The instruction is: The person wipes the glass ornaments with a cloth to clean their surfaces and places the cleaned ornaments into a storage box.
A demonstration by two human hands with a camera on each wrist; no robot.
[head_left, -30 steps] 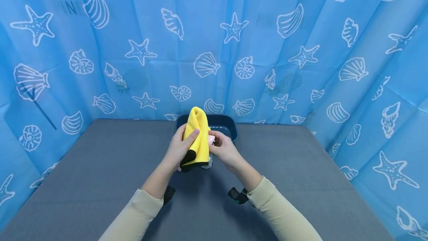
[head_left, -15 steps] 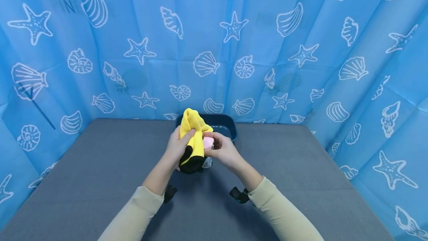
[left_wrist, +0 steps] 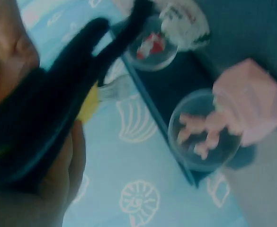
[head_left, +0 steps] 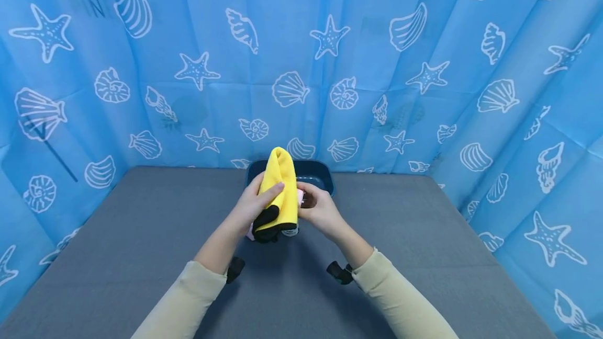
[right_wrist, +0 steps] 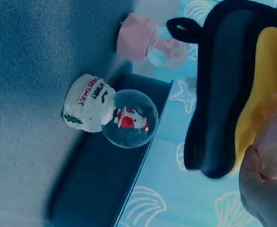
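My left hand (head_left: 249,207) grips a folded yellow cloth (head_left: 284,184) with black trim and a black loop. In my right hand (head_left: 325,214) is a small pale pink thing (right_wrist: 273,151), pinched against the cloth's right side; fingers and cloth hide most of it, so its kind is unclear. Under the hands stand two snow globes on the table. One globe (right_wrist: 81,101) has a white base with Christmas lettering and a red-and-white figure inside. The other globe (left_wrist: 252,101) has a faceted pink base and pink shapes inside. In the head view the cloth largely covers both.
Behind the hands sits a dark blue basin (head_left: 328,178) on the grey tabletop (head_left: 179,224), near its back edge. A blue curtain (head_left: 301,67) with white shells and starfish hangs behind and beside the table. Black straps (head_left: 339,272) show at both wrists.
The cloth bunched and tipped left half a second ago, showing more of the pink thing. Now it stands tall again and covers more of it. My right hand has shifted slightly right.
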